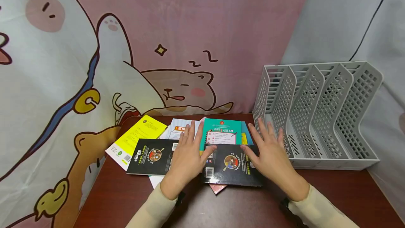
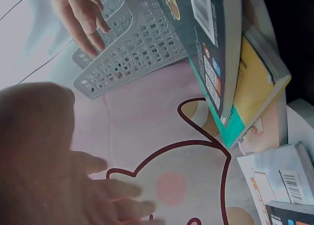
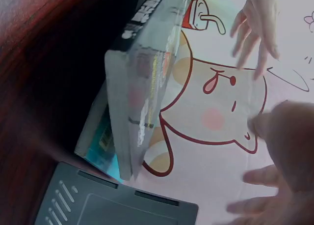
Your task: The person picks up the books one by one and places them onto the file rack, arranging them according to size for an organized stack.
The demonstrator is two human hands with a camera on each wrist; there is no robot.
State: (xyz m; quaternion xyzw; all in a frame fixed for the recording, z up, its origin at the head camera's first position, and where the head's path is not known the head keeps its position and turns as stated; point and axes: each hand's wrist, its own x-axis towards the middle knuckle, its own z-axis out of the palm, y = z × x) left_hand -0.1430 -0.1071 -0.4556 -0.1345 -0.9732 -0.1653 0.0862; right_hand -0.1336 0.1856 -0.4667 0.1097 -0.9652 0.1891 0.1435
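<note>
My left hand [image 1: 187, 158] is held with its fingers spread, between two black-covered books. In the head view it overlaps the right end of the left black book [image 1: 147, 163]. Opposite it, my right hand [image 1: 272, 153] also has spread fingers and holds nothing; its thumb overlaps the edge of the right black book [image 1: 221, 171]. A green book [image 1: 223, 126] lies partly under that one. The left wrist view shows the left hand [image 2: 64, 156] apart from the stacked books [image 2: 216, 43]. In the right wrist view, the right hand [image 3: 289, 161] has air around its fingers.
A yellow book [image 1: 142, 129] and a white book [image 1: 175, 126] lie at the back left of the brown table [image 1: 117, 200]. A blue book [image 1: 248, 133] shows behind the right black one. To the right stands a grey slotted file rack [image 1: 329, 163]. A cartoon-printed cloth [image 1: 240, 27] hangs behind.
</note>
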